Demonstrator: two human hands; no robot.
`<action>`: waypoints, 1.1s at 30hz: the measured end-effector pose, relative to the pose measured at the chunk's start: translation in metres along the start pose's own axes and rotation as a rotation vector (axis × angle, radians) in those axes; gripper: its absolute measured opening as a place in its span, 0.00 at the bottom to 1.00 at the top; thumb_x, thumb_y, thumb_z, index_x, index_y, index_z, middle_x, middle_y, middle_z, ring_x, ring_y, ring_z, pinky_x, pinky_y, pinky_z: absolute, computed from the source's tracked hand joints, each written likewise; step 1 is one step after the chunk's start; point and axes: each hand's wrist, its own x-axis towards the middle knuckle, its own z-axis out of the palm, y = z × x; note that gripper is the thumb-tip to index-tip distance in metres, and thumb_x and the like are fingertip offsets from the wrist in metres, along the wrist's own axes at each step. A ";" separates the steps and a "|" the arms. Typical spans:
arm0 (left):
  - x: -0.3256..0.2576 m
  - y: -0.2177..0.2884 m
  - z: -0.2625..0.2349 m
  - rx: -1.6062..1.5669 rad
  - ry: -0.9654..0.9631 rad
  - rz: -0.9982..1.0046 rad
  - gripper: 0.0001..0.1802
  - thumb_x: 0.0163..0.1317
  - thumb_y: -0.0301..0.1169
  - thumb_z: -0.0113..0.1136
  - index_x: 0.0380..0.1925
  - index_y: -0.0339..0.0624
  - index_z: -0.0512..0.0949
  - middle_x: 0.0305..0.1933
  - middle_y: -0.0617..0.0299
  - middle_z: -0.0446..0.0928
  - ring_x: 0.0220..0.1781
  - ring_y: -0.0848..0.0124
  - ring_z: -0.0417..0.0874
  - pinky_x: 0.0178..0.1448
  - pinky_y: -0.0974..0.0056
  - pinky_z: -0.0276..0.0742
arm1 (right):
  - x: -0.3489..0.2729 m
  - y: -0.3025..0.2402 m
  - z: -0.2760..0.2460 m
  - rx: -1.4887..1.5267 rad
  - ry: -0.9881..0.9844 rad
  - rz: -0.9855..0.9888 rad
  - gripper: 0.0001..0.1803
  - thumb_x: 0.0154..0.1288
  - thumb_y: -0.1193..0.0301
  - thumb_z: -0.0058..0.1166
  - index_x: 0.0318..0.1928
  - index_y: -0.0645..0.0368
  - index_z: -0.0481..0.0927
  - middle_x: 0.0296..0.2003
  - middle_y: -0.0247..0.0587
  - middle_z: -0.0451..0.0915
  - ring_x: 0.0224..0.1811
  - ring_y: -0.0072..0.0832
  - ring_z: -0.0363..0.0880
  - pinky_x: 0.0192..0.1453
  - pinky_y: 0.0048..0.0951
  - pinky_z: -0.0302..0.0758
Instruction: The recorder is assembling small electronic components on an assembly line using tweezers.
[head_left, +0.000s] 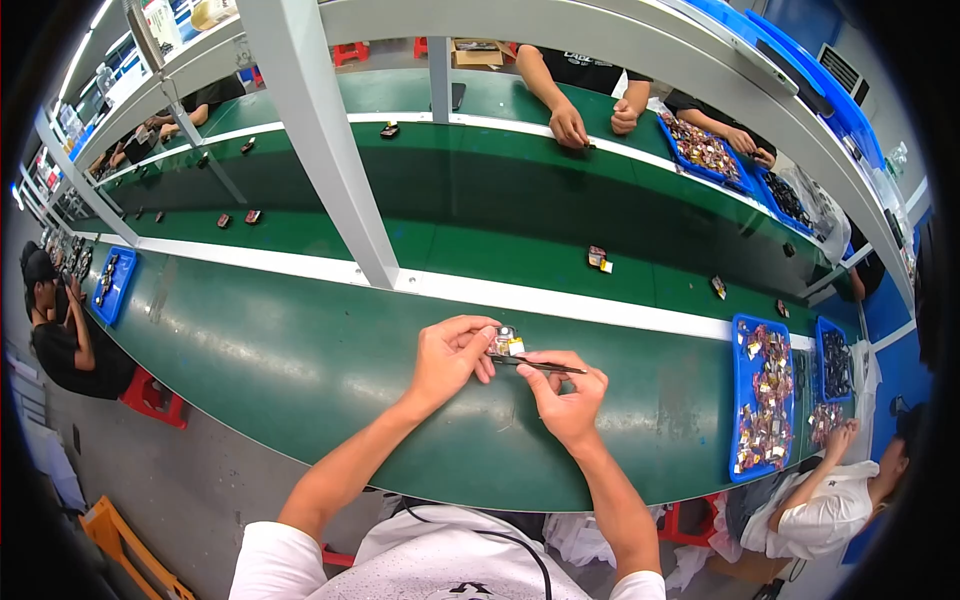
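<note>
Over the green bench, my left hand (447,357) pinches a small electronic assembly (509,342) with a dark casing and white and yellow parts. Closed around a slim dark pair of tweezers (552,367), my right hand (570,396) sits just right of it. The tweezers' tip reaches the lower edge of the assembly; whether it grips any part is too small to tell. Both forearms come up from the lower edge.
A conveyor (480,240) beyond the white rail carries several similar assemblies. A blue tray (741,400) of small parts stands at the right, with another blue tray (833,365) of dark pieces beside it. A grey post (325,140) rises ahead. Other people work around the line.
</note>
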 end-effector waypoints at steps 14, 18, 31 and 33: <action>-0.003 -0.003 0.002 0.033 -0.069 0.030 0.11 0.72 0.24 0.58 0.46 0.24 0.81 0.32 0.52 0.82 0.23 0.70 0.85 0.23 0.69 0.81 | 0.000 0.004 0.000 0.009 -0.045 0.038 0.07 0.56 0.80 0.72 0.36 0.60 0.89 0.25 0.31 0.85 0.13 0.11 0.61 0.18 0.21 0.56; -0.002 -0.004 0.002 0.022 -0.061 0.048 0.11 0.72 0.24 0.58 0.46 0.24 0.81 0.31 0.53 0.81 0.23 0.69 0.85 0.22 0.69 0.81 | 0.001 0.002 0.000 0.026 -0.032 0.043 0.07 0.56 0.80 0.72 0.36 0.61 0.89 0.25 0.31 0.85 0.14 0.11 0.61 0.18 0.20 0.56; -0.001 -0.005 -0.003 0.041 -0.122 0.026 0.11 0.72 0.24 0.58 0.45 0.23 0.82 0.32 0.52 0.82 0.22 0.70 0.84 0.22 0.69 0.80 | 0.004 0.006 -0.008 0.054 -0.107 0.016 0.06 0.54 0.83 0.71 0.33 0.61 0.87 0.30 0.37 0.89 0.15 0.11 0.64 0.19 0.18 0.58; 0.001 -0.005 -0.007 0.039 -0.151 0.000 0.11 0.72 0.24 0.58 0.45 0.23 0.82 0.33 0.52 0.82 0.22 0.70 0.84 0.22 0.69 0.80 | 0.006 0.005 -0.010 0.053 -0.138 0.006 0.06 0.54 0.84 0.70 0.31 0.62 0.86 0.33 0.39 0.90 0.15 0.10 0.67 0.19 0.16 0.59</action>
